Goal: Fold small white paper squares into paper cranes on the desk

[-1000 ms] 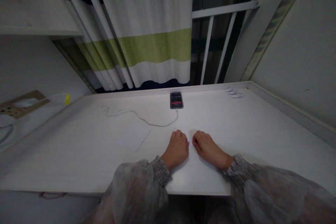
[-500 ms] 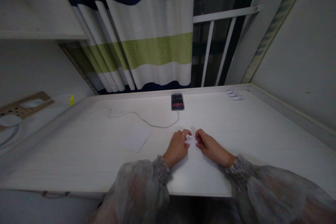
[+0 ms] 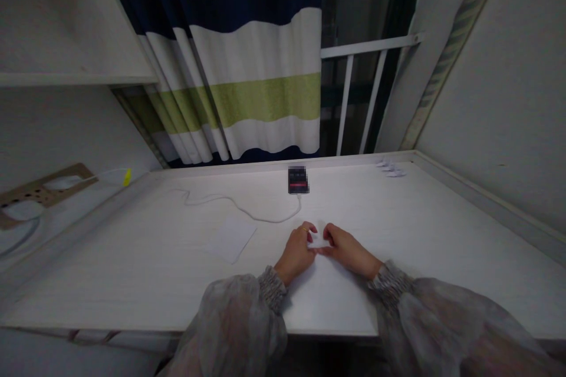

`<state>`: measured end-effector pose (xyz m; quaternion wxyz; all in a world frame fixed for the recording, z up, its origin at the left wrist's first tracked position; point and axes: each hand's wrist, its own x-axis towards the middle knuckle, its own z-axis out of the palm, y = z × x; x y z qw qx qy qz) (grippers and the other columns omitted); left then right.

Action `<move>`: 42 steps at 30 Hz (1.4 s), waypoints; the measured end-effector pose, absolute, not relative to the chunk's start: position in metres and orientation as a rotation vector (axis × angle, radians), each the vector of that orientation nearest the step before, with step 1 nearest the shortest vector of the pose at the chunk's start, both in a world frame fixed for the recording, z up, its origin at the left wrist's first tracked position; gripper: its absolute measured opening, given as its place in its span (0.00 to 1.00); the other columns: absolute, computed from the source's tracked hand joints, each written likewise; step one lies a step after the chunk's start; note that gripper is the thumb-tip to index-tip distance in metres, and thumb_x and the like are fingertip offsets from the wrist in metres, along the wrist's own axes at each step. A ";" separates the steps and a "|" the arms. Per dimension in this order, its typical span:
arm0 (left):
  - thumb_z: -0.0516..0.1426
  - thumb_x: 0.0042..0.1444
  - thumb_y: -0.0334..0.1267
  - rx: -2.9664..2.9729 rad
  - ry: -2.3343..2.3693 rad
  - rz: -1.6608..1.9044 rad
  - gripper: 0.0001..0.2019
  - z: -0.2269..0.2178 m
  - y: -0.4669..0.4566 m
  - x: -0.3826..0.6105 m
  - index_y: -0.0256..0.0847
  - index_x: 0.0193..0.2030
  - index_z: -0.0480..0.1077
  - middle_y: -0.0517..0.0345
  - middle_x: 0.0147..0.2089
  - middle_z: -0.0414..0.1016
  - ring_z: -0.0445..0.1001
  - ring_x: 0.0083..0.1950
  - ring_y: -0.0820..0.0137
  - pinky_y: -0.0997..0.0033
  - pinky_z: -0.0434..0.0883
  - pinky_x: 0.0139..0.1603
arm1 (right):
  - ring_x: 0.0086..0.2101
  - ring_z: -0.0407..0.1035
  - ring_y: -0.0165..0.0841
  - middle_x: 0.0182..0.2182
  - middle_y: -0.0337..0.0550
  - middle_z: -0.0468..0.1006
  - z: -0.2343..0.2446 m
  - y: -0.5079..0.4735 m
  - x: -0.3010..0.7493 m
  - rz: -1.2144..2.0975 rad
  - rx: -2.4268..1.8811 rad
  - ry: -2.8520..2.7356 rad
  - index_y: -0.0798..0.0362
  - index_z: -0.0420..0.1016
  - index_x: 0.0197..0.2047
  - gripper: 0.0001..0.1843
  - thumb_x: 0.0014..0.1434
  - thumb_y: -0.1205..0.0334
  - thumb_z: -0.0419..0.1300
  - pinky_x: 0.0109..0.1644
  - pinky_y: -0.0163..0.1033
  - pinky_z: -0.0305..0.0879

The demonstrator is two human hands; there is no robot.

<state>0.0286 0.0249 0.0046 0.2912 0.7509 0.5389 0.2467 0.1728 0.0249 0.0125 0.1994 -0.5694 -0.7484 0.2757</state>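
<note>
A small piece of white paper (image 3: pixel 319 240) is between my two hands, low over the white desk. My left hand (image 3: pixel 299 251), with a ring on one finger, grips its left side with curled fingers. On the right side, my right hand (image 3: pixel 348 249) pinches the same paper, and its thumb reaches across to near the left thumb. The fingers hide part of the paper, so any folds in it are hard to make out. To the left of my hands lies a flat sheet of white paper (image 3: pixel 232 239).
A phone (image 3: pixel 298 179) with a blurred screen lies at the back of the desk (image 3: pixel 442 259), joined to a white cable (image 3: pixel 252 217). Several small white folded pieces (image 3: pixel 391 168) sit at the back right. A power strip (image 3: pixel 53 194) is at the far left, below a shelf.
My right hand has moved left, closer to the left one, and its thumb now stretches across the near edge of the paper. The camera view has tilted up slightly.
</note>
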 end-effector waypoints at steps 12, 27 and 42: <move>0.55 0.42 0.24 2.028 1.386 0.663 0.17 -0.002 0.027 0.024 0.41 0.40 0.61 0.60 0.34 0.62 0.62 0.37 0.71 0.71 0.61 0.40 | 0.22 0.56 0.25 0.20 0.31 0.60 0.014 0.040 0.178 0.923 -1.617 -2.160 0.54 0.59 0.28 0.13 0.40 0.72 0.61 0.26 0.31 0.50; 0.55 0.46 0.27 2.217 1.310 0.676 0.05 -0.002 0.027 0.022 0.39 0.31 0.70 0.57 0.34 0.66 0.63 0.41 0.69 0.68 0.62 0.44 | 0.31 0.64 0.30 0.30 0.43 0.69 0.007 0.015 0.192 0.608 -1.364 -2.211 0.56 0.72 0.37 0.11 0.52 0.72 0.52 0.38 0.35 0.60; 0.46 0.55 0.28 2.942 1.290 0.373 0.09 -0.003 0.000 0.029 0.33 0.36 0.67 0.52 0.35 0.66 0.62 0.38 0.67 0.66 0.64 0.39 | 0.35 0.61 0.35 0.33 0.49 0.67 0.012 -0.023 0.182 0.103 -1.479 -2.472 0.59 0.71 0.35 0.11 0.50 0.76 0.50 0.41 0.40 0.57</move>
